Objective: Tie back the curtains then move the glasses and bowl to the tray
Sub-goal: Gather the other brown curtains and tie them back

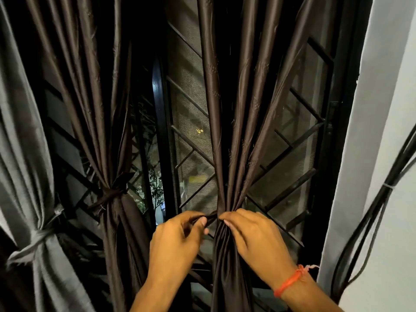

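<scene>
Window grille (pixel 290 140) behind; left hand (pixel 177 239) pinched tie strip (pixel 210 218), right hand (pixel 252 235) clamped on gathered brown curtain (pixel 227 136). Slick fabric, so a loose knot would likely slip and the bunch spill.

No table or floor shows (only the window grille (pixel 281 140)).

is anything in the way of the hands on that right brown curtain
Nothing visible. The left hand pinches the tie strip and the right hand grips the gathered right brown curtain directly; the window grille lies behind the fabric.
</scene>
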